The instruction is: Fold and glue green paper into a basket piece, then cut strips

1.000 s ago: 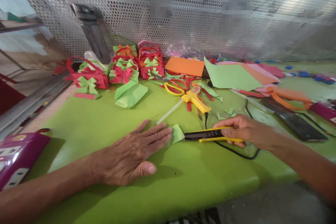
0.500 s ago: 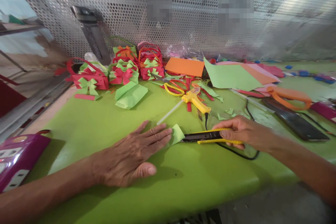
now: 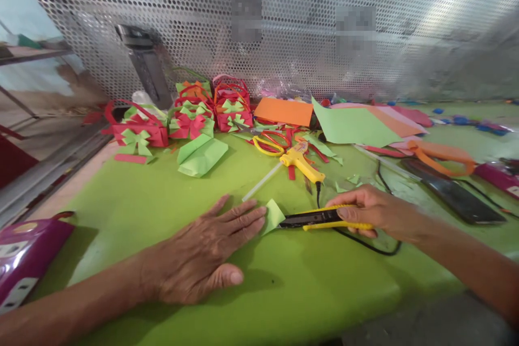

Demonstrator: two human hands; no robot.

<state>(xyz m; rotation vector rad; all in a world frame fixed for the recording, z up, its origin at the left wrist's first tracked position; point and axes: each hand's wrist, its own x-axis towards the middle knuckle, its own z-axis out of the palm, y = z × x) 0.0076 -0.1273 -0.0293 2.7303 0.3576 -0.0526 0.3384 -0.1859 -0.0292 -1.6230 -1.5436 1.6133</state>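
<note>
My left hand (image 3: 214, 251) lies flat on the green tabletop, fingers stretched out, its fingertips pressing on a small piece of light green paper (image 3: 274, 216). The paper's right part sticks out past the fingers; the rest is hidden under them. In my right hand (image 3: 365, 211) is a yellow and black utility knife (image 3: 314, 218), held nearly level with its tip pointing left. That tip meets the paper's right edge; whether it lies under or against it I cannot tell. Just behind is a yellow glue gun (image 3: 302, 162) with a glue stick (image 3: 263, 181) in its back.
Small paper bags with bows (image 3: 190, 119) stand at the back left, near a folded green paper piece (image 3: 201, 155). Scissors (image 3: 270, 143), paper sheets (image 3: 357, 124) and a phone (image 3: 454, 192) lie behind and right. A purple power strip (image 3: 32, 254) sits at left; a black cord (image 3: 381, 251) loops near the knife.
The whole scene sits slightly lower in the picture, as the camera has tilted a little. My hands, the knife and the paper keep almost the same positions relative to each other.
</note>
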